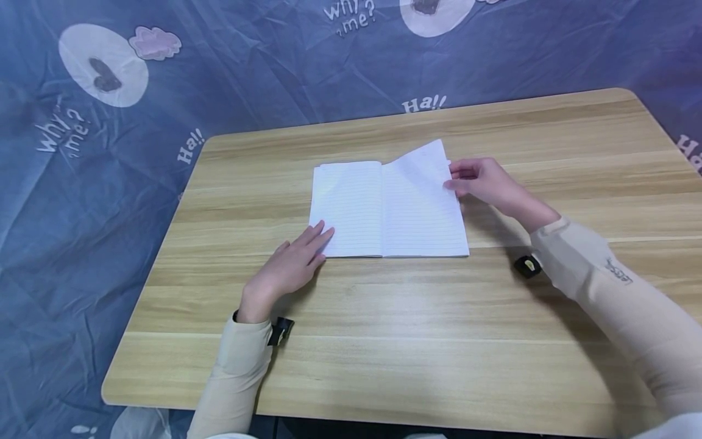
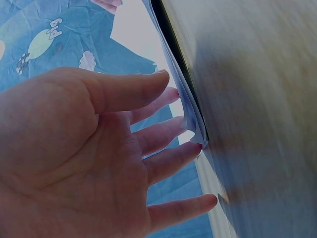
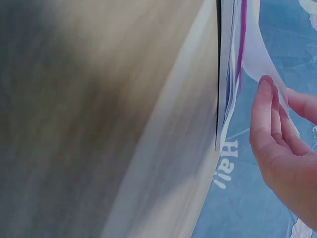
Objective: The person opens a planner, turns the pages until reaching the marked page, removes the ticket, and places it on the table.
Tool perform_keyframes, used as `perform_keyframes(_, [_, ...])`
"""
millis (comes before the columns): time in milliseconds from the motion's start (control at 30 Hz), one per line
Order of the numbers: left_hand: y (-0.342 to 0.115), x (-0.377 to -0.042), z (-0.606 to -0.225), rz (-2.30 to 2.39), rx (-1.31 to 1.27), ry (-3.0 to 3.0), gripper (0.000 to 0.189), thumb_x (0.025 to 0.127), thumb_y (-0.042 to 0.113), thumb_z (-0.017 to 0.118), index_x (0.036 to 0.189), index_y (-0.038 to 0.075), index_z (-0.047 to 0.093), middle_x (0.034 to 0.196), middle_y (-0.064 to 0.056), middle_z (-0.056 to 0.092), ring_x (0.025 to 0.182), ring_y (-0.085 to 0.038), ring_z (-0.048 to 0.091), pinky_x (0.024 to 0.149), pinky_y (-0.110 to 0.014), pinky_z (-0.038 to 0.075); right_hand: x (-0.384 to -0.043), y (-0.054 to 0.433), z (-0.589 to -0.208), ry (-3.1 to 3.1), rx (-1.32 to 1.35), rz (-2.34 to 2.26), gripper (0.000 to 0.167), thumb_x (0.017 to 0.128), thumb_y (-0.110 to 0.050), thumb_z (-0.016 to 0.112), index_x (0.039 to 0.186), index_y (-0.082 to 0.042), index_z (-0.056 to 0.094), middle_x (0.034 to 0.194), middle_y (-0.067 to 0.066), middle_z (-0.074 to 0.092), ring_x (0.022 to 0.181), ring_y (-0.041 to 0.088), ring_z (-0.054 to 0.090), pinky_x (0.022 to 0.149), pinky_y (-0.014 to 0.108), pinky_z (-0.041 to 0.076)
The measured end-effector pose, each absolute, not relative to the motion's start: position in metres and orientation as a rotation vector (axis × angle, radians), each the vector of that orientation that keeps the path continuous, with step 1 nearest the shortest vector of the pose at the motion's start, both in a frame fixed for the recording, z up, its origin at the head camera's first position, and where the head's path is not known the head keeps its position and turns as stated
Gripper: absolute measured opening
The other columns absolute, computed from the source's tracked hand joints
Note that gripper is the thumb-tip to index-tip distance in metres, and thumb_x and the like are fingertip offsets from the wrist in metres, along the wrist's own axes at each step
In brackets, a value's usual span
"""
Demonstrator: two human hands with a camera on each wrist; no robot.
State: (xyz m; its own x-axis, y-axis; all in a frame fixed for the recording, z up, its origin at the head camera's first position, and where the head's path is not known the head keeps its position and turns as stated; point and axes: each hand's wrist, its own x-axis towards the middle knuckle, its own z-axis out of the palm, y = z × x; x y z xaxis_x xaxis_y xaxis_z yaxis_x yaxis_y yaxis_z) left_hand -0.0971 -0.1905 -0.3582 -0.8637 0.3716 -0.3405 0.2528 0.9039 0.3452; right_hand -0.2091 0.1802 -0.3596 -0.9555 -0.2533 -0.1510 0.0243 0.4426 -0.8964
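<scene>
The notebook point(image 1: 348, 210) lies open between the two hands, to the right of the left hand point(image 1: 286, 268) and to the left of the right hand point(image 1: 490, 183). Its cover is hidden underneath, and any writing beyond the printed lines is too faint to make out. The right hand pinches the edge of a raised page point(image 1: 418, 189) between thumb and fingers, some fingertips hidden behind the paper in the head view. The left hand grasps nothing: its fingers reach out straight and spread, their tips on the notebook's near corner; whether its thumb touches is hard to tell. Both forearms slant inward over the table point(image 1: 395, 341), cut off at the frame's edge. Beyond the hands hangs a creased blue cloth point(image 1: 247, 73).
</scene>
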Motion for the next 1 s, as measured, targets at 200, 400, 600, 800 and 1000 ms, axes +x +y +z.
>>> perform_keyframes(200, [-0.19, -0.097, -0.358, 0.414, 0.452, 2.659, 0.056, 0.107, 0.024, 0.041, 0.158, 0.021, 0.02, 0.164, -0.002, 0.01, 0.149, -0.022, 0.008, 0.115, -0.061, 0.011, -0.201, 0.18, -0.356, 2.339, -0.207, -1.543, 0.046, 0.098, -0.013, 0.06, 0.135, 0.011, 0.047, 0.094, -0.006, 0.067, 0.073, 0.006, 0.064, 0.075, 0.017, 0.052])
perform_keyframes(400, [-0.19, -0.098, -0.358, 0.418, 0.446, 2.66, 0.056, 0.107, 0.024, 0.041, 0.158, 0.021, 0.02, 0.164, -0.001, 0.009, 0.149, -0.021, 0.008, 0.115, -0.06, 0.011, -0.195, 0.179, -0.353, 2.273, -0.269, -1.587, 0.045, 0.1, -0.016, 0.056, 0.133, 0.013, 0.047, 0.095, 0.003, 0.067, 0.076, 0.012, 0.068, 0.078, 0.022, 0.055])
perform_keyframes(600, [-0.19, -0.097, -0.358, 0.416, 0.442, 2.658, 0.056, 0.107, 0.024, 0.041, 0.158, 0.021, 0.02, 0.164, -0.001, 0.009, 0.149, -0.021, 0.007, 0.115, -0.06, 0.011, -0.189, 0.171, -0.349, 2.197, -0.305, -1.593, 0.047, 0.103, -0.02, 0.051, 0.135, 0.014, 0.045, 0.109, 0.014, 0.065, 0.081, 0.013, 0.07, 0.08, 0.03, 0.057])
perform_keyframes(800, [-0.19, -0.096, -0.357, 0.417, 0.441, 2.656, 0.056, 0.107, 0.024, 0.04, 0.158, 0.021, 0.02, 0.164, -0.001, 0.009, 0.149, -0.021, 0.007, 0.115, -0.06, 0.011, -0.185, 0.163, -0.345, 2.198, -0.361, -1.601, 0.048, 0.104, -0.022, 0.048, 0.139, 0.011, 0.045, 0.126, 0.021, 0.059, 0.088, 0.009, 0.067, 0.08, 0.025, 0.055])
perform_keyframes(1000, [-0.19, -0.097, -0.358, 0.42, 0.444, 2.656, 0.056, 0.107, 0.024, 0.04, 0.158, 0.021, 0.02, 0.164, -0.001, 0.009, 0.15, -0.021, 0.007, 0.116, -0.06, 0.011, -0.185, 0.153, -0.345, 2.174, -0.44, -1.609, 0.047, 0.104, -0.017, 0.047, 0.142, 0.011, 0.042, 0.133, 0.029, 0.054, 0.092, 0.007, 0.067, 0.083, 0.024, 0.055])
